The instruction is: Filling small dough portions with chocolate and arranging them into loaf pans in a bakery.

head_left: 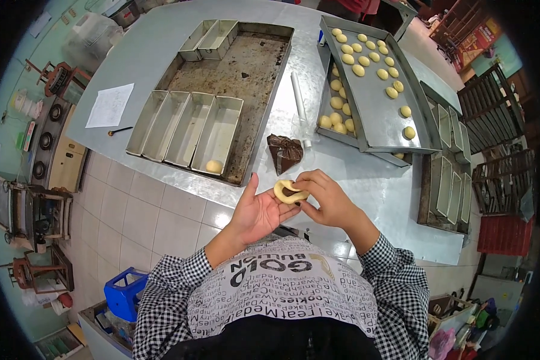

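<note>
A flattened round of yellow dough (281,193) with dark brown filling in its middle rests on the fingers of my left hand (255,211), which lies palm up with the thumb apart. My right hand (329,201) pinches the dough's right edge between thumb and fingers, folding it up beside the filling. Just beyond my hands, a clear piping bag of dark brown filling (284,152) lies on the metal table (366,192). One dough ball (214,166) sits in the near end of a loaf tin (219,133) to the left.
Several loaf tins stand on a large worn baking tray (246,72). At the right, a tray (381,114) of dough balls overlaps another one. A plastic roll (298,96), paper sheet (110,106) and small brush-like tool (120,131) lie around. More tins (443,186) stand far right.
</note>
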A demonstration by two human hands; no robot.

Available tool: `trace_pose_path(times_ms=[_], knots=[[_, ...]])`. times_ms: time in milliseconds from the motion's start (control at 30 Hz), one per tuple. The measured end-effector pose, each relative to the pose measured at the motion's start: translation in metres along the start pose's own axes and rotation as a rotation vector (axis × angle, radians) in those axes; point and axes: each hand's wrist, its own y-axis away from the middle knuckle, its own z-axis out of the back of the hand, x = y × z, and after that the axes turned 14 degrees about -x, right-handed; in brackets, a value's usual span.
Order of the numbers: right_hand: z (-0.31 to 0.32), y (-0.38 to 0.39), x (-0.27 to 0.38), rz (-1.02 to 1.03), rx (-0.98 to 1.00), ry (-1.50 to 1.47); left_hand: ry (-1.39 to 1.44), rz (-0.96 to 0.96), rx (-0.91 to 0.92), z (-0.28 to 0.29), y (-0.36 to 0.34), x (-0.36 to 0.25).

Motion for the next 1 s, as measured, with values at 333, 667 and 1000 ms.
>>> trace_pose_path(times_ms=[333,667,1000], knots=[[-0.010,0.006,-0.019,-0.067,-0.080,0.017,-0.438,-0.265,-0.067,-0.003,-0.003,0.011],[-0.013,-0.008,0.009,-0.104,-0.051,0.153,-0.157,-0.148,-0.003,-0.005,-0.002,0.004],[-0.026,-0.002,-0.006,-0.157,-0.147,-0.099,-0.211,-0.302,-0.024,0.005,-0.002,0.011]])
